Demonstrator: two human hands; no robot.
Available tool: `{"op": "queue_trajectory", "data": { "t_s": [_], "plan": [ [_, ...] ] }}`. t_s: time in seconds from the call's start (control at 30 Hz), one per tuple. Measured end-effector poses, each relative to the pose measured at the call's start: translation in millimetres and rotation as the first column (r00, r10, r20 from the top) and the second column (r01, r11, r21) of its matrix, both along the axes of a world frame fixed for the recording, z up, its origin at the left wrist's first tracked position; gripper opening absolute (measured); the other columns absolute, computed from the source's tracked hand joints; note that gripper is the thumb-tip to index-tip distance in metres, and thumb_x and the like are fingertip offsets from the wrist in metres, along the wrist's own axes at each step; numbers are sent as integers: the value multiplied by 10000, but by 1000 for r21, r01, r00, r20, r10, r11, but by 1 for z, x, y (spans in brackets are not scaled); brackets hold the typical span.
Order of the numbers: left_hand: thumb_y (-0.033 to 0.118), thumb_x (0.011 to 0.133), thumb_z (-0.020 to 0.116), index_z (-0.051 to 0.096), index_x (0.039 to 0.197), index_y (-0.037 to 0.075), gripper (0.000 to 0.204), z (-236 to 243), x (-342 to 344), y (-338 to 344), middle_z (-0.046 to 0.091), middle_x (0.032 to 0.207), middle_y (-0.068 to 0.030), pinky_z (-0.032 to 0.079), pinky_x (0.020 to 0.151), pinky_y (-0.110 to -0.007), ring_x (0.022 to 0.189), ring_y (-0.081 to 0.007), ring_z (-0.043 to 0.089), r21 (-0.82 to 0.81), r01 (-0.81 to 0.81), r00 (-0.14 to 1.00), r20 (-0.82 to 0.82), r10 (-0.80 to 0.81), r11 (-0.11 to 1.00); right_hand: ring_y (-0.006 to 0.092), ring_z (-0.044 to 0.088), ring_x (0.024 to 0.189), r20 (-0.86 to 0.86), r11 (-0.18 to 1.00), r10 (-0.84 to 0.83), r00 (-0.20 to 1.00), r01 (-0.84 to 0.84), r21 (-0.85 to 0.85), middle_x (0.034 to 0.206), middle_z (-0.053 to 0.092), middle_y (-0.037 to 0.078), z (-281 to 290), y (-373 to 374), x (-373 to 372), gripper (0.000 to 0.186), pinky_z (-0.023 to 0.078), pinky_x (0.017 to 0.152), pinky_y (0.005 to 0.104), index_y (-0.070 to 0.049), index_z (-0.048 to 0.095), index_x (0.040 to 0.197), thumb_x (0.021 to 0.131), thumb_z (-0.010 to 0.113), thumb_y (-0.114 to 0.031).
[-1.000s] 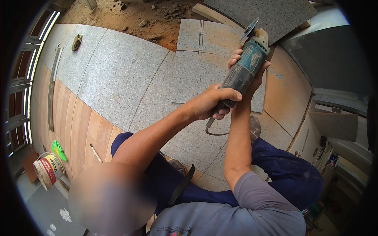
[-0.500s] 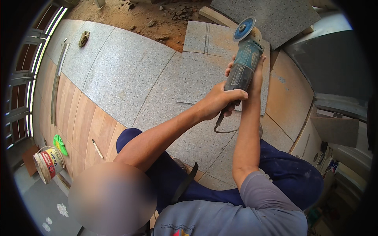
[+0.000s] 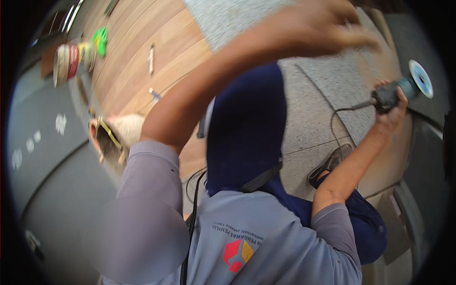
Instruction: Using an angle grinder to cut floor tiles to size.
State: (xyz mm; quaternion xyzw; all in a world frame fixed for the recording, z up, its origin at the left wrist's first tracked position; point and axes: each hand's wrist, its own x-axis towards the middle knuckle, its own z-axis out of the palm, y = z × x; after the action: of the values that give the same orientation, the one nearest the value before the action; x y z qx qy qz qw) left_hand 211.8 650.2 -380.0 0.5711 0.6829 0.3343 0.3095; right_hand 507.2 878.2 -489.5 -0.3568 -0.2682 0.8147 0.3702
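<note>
At the right, my right hand is wrapped round the dark body of an angle grinder. The grinder's disc faces up and to the right, apart from my fingers. A power cord leaves the tool's rear end and bends down toward my shoe. My left arm crosses the upper middle, with my left hand raised over the floor, away from the grinder. Motion smears its fingers, so I cannot tell whether they hold anything.
Grey speckled tiles meet wood-look planks around my bent knees. A pen-like stick lies on the planks. Farther left are a paint bucket, a bright green item and an open pale sack. My shoe rests below the cord.
Both hands held the grinder before; my left hand has let go and lifted away. My right hand has carried the grinder rightward. The view has swung, showing the sack.
</note>
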Motion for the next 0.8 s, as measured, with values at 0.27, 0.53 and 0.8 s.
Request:
{"op": "queue_trajectory", "data": {
  "t_s": [0.27,0.53,0.8],
  "plan": [
    [362,970,612,693,730,50,402,-61,42,-309,611,602,-21,423,466,-254,534,-81,560,-677,-666,432,-11,902,312,373,690,907,208,985,74,975,-105,141,996,655,260,-25,40,-3,444,586,874,477,117,536,1132,831,720,-154],
    [379,992,630,681,1109,-21,420,-198,148,-332,726,966,-133,600,643,-323,775,-165,704,-895,-302,-340,422,840,327,364,702,832,143,969,193,971,-211,128,957,650,257,-29,16,-46,436,614,815,455,122,534,1112,827,728,-145],
    [372,929,675,643,1189,-12,465,-220,125,-316,701,1006,-111,583,699,-322,832,-172,693,-785,-504,-395,580,712,360,343,710,809,202,965,187,961,-219,148,931,649,252,-34,7,-58,450,630,777,435,123,520,1100,815,747,-142]
  ]
}}
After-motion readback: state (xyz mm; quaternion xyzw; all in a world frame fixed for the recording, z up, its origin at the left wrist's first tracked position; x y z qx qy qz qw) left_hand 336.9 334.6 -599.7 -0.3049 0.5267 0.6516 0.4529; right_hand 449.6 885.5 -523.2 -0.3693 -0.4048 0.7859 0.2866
